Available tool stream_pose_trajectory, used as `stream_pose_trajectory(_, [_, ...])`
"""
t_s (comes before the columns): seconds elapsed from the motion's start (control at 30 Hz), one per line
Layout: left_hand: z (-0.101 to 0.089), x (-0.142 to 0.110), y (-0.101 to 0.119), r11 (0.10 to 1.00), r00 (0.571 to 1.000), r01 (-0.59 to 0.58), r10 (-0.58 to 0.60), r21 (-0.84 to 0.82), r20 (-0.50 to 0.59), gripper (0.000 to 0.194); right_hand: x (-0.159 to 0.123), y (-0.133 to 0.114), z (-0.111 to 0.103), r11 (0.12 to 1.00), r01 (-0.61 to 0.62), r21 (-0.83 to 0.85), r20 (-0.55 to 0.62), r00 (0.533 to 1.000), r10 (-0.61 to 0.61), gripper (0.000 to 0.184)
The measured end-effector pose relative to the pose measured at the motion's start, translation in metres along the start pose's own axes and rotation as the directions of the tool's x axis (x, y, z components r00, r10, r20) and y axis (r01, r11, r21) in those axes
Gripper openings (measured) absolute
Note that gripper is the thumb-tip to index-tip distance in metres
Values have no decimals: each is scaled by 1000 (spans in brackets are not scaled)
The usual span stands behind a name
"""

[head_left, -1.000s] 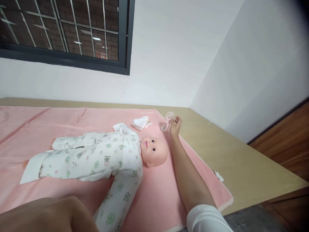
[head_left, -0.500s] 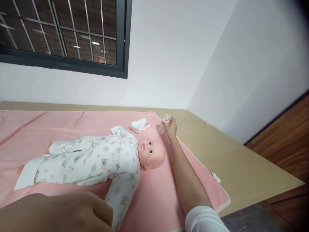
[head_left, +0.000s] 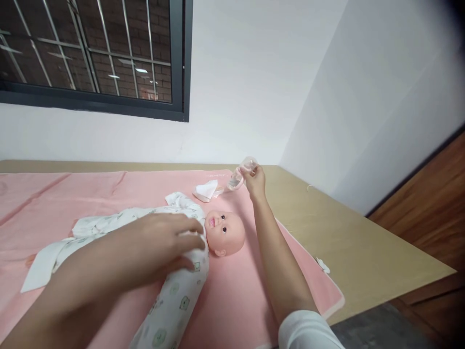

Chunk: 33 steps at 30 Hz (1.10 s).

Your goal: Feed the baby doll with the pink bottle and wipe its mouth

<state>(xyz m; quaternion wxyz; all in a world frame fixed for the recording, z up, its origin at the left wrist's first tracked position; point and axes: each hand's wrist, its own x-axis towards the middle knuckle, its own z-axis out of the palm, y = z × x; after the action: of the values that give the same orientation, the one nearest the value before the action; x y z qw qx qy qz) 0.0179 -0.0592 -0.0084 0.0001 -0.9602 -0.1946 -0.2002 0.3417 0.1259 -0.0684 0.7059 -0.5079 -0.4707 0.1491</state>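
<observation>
A baby doll lies on its back on the pink sheet, its head to the right, dressed in a white outfit with green bear prints. Over the doll's chest hangs my left hand, slightly blurred, its fingers apart and loosely curved with nothing in them; it hides much of the torso. Beyond the doll's head, my right hand is closed on a clear baby bottle with a pink collar, tilted above the sheet's far corner. Left of the bottle sits a pack of white tissues.
The sheet covers part of a tan tabletop, which meets a white wall. A barred window is at upper left. A small white item lies at the sheet's right edge.
My left hand has come up from the lower left to above the doll's chest. The bottle, in my right hand, has been raised off the sheet and tilted.
</observation>
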Motion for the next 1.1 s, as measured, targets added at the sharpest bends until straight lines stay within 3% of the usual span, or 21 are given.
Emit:
stream_pose_trajectory(0.07, [-5,13,-15,997,997,69,-68,33,-31,23,-10,-23,9,995,32,91,97,994,-41,52])
stream_pose_trajectory(0.13, [-4,19,-28,979,972,201,-196,32,-127,27,-26,-47,18,983,44,181,199,977,-80,55])
stream_pose_trajectory(0.23, [1,25,-45,914,874,401,-401,-60,-275,36,-56,-81,30,958,45,284,363,919,-151,56])
stream_pose_trajectory(0.33, [9,30,-56,858,784,480,-513,-184,-349,49,-88,-108,41,946,6,323,487,856,-172,57])
stream_pose_trajectory(0.4, [12,32,-60,850,776,466,-525,-245,-349,58,-106,-119,46,945,-18,326,538,826,-170,60])
stream_pose_trajectory(0.5, [13,33,-61,844,797,436,-523,-311,-302,66,-125,-128,51,940,-36,340,583,792,-180,63])
stream_pose_trajectory(0.67, [14,32,-63,831,800,435,-533,-347,-274,69,-132,-129,53,926,-16,377,586,779,-225,61])
stream_pose_trajectory(0.8, [16,32,-76,808,762,515,-584,-286,-279,77,-104,-119,46,930,76,360,491,832,-258,59])
stream_pose_trajectory(0.9, [16,29,-97,779,711,570,-627,-262,-319,62,-64,-91,36,954,128,272,334,917,-219,55])
stream_pose_trajectory(0.97, [16,24,-114,738,662,623,-674,-261,-328,51,-39,-60,27,987,109,119,244,960,-135,56])
stream_pose_trajectory(1.03, [15,17,-131,677,599,684,-734,-272,-320,48,-20,-23,16,987,63,-149,138,990,-42,56])
stream_pose_trajectory(1.1, [15,10,-147,621,546,730,-781,-285,-304,49,-10,14,4,896,-11,-444,86,995,55,56])
